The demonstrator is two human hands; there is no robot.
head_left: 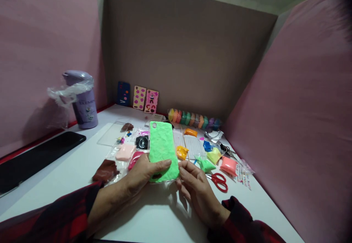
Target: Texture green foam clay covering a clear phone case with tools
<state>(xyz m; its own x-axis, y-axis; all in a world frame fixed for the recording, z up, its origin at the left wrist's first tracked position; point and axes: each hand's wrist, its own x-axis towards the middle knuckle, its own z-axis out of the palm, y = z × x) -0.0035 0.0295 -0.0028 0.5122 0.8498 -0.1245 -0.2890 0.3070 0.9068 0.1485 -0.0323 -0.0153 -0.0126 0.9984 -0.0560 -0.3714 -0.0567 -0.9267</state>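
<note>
A phone case covered in bright green clay (162, 145) is held up over the white table, its camera hole at the top left. My left hand (141, 173) grips its lower left side, thumb lying across the green surface. At the lower right edge, the fingertips of my right hand (195, 184) are pinched together, touching or very close to the case's border. Whether a bit of clay sits between those fingertips is too small to tell. The clay looks uneven, with small dents.
Clay packets lie around, including brown (106, 170), coral (228, 166) and green (205, 164). Red scissors (219, 182) rest right of my right hand. A purple bottle (85, 105) and a black phone (41, 156) are at left. Decorated cases (139, 97) lean on the back wall.
</note>
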